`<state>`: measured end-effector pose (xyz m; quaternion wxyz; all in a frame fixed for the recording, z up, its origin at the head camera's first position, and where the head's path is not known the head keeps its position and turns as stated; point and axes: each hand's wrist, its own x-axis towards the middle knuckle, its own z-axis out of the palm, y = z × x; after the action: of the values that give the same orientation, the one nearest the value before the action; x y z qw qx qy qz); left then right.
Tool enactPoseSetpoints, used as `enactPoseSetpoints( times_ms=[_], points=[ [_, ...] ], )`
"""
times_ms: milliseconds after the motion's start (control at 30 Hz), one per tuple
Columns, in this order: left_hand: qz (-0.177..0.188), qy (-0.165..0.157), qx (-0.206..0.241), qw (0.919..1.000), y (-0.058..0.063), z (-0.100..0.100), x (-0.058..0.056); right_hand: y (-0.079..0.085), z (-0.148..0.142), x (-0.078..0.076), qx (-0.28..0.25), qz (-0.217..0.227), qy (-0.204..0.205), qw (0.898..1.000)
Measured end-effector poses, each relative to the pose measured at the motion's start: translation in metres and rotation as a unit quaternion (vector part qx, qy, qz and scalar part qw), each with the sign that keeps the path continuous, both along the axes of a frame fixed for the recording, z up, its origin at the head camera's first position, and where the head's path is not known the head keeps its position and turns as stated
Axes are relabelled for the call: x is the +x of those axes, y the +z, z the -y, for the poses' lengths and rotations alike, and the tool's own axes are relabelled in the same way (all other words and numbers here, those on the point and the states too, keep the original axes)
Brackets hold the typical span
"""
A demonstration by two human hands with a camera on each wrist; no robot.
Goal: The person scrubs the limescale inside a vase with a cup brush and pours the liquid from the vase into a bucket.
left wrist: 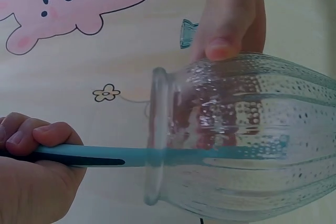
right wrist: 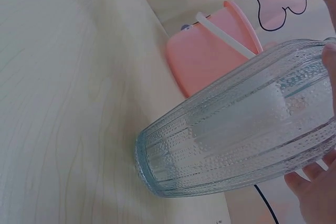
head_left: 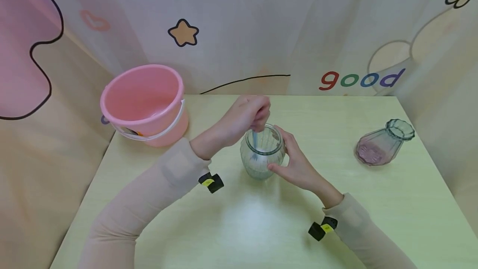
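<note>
My left hand [head_left: 248,113] grips the blue handle [left wrist: 100,156] of what looks like a brush, which has a dark inlay. That handle runs down through the mouth of a clear ribbed glass vase [head_left: 261,165]. Inside the vase a pale, whitish head [right wrist: 239,121] shows blurred through the textured glass. On the vase's right side, my right hand [head_left: 295,161] holds it, thumb in front and fingers round the back. The vase base is at the tabletop; whether it touches, I cannot tell.
A pink bucket [head_left: 164,136] with a white handle stands at the back left. To the right, a second glass vase [head_left: 384,142], purplish at its base, is on the pale green table [head_left: 246,227]. A printed curtain [head_left: 239,32] hangs behind.
</note>
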<state>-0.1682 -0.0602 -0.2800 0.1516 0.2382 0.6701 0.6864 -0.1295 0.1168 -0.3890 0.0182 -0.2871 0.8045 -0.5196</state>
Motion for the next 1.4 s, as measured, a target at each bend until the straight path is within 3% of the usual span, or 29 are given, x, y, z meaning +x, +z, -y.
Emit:
enactPoseSetpoints(
  times_ms=[333, 500, 733, 933, 1233, 1400],
  points=[
    [0.001, 0.005, -0.02, 0.9998, -0.027, -0.003, -0.011, -0.001, 0.001, 0.0, -0.005, 0.001, 0.001, 1.0],
    [0.006, 0.007, -0.04, 0.9991, -0.034, -0.006, -0.012, 0.0, 0.001, 0.0, -0.003, 0.008, 0.002, 1.0],
    [0.009, 0.011, -0.053, 0.9985, -0.036, -0.012, -0.011, 0.001, 0.0, 0.001, -0.015, 0.007, 0.005, 1.0],
    [-0.012, 0.023, -0.084, 0.9961, -0.036, -0.019, -0.005, -0.001, 0.002, 0.004, -0.025, 0.004, -0.01, 1.0],
    [-0.017, 0.022, -0.059, 0.9979, -0.038, -0.027, 0.001, -0.002, 0.004, 0.009, -0.015, -0.005, -0.039, 0.999],
    [-0.022, 0.025, -0.059, 0.9977, -0.032, -0.027, 0.001, -0.002, 0.005, 0.009, -0.011, -0.006, -0.041, 0.999]
  ],
)
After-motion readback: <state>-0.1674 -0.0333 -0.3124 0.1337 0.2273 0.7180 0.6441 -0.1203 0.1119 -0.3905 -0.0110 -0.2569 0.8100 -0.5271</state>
